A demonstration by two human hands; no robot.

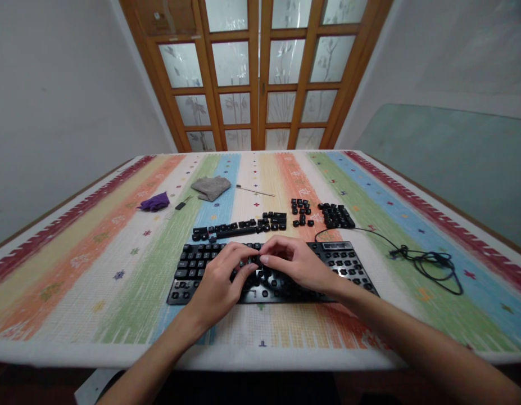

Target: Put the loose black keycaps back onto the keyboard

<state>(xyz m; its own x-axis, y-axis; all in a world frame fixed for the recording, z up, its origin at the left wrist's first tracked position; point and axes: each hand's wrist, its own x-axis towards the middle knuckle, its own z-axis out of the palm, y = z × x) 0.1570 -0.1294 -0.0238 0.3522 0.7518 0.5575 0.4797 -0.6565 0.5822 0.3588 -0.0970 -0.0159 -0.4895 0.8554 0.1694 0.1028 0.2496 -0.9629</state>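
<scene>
A black keyboard (348,254) lies lengthwise in front of me. Its left part carries keycaps, while much of its right part shows bare key switches. Over the middle of the board, my left hand (223,277) is curled, its thumb and fingers drawn in close to the upper rows. My right hand (296,261) meets it from the other side with thumb and index finger pinched. Between the fingertips is something small and dark, too hidden to make out. Just behind the board, loose black keycaps (277,220) lie in rows, with a long space bar (235,233) among them.
More loose keycaps (301,209) and a block of them (338,216) sit at the back right. The keyboard's cable (429,261) is coiled at right. Further back lie a grey cloth (212,188), a purple cloth (154,201), a small black object (181,205) and a thin brush-like stick (256,190).
</scene>
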